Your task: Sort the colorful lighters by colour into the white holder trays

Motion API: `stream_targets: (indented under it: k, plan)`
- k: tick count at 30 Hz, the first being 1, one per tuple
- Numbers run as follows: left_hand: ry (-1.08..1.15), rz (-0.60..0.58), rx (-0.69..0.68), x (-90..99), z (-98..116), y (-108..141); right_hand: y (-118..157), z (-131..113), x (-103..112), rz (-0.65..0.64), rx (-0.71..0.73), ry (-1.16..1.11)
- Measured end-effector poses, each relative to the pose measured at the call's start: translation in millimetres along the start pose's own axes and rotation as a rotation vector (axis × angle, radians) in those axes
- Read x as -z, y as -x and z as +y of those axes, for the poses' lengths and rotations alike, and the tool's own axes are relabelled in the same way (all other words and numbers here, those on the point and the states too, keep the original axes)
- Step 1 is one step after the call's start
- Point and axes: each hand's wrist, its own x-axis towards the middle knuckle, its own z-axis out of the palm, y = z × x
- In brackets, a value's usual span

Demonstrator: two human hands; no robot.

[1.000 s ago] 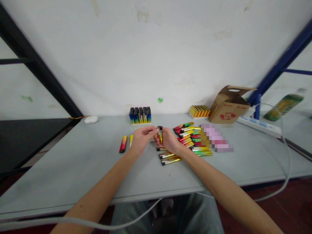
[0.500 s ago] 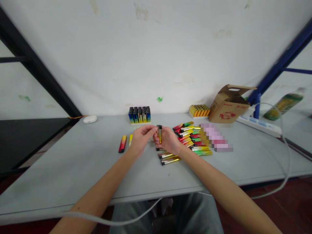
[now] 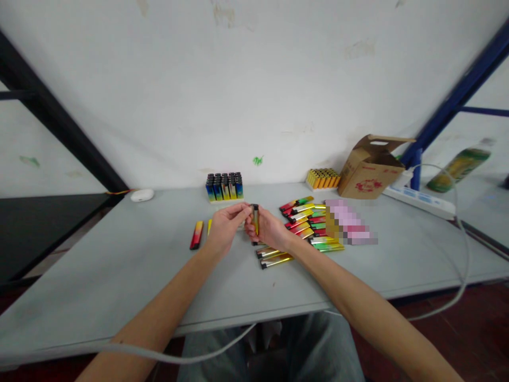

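Right grip (image 3: 269,229); lighter (image 3: 255,220) upright inside

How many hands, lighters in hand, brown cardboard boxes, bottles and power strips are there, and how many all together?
Hands: 2 (left hand, right hand)
Lighter in hand: 1
Brown cardboard box: 1
Bottle: 1
Power strip: 1
Total: 6

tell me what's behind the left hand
Just past the left hand, a sliver of a yellow thing shows; the hand covers the rest. Farther back, a block of lighters stands by the wall.
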Motion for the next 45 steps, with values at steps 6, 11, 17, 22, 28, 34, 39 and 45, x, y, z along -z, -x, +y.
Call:
stream_targets:
  k: [6,11,17,22,28,34,39,45]
  plan:
    - [-0.004,0.012,0.02,-0.2,-2.5,-1.4,0.2,1.5,-4.6,0.035,-0.006,-0.022]
    - [0.016,0.041,0.029,-1.1,-2.0,-1.6,-0.4,1.8,-6.2,0.074,0.006,-0.011]
    - [0.038,0.078,0.036,-2.7,-2.3,-1.6,-4.0,3.6,-1.1,0.074,0.024,-0.007]
    - [0.024,0.125,0.022,-4.4,0.0,-2.0,-9.2,1.9,7.7,0.088,0.168,-0.016]
    - [-0.164,0.057,-0.063,-4.7,-1.6,-2.2,-6.8,-0.5,16.6,0.116,0.339,0.148]
    - [-0.161,0.106,-0.069,0.8,-4.7,-3.1,-4.5,0.4,18.2,0.19,0.313,0.406]
    - [0.001,0.279,-0.045,8.1,-11.2,-8.7,-3.8,-8.1,26.2,0.313,0.364,0.464]
    - [0.194,0.238,0.115,10.5,-0.6,-8.1,-2.3,-18.6,42.4,0.477,0.443,0.489]
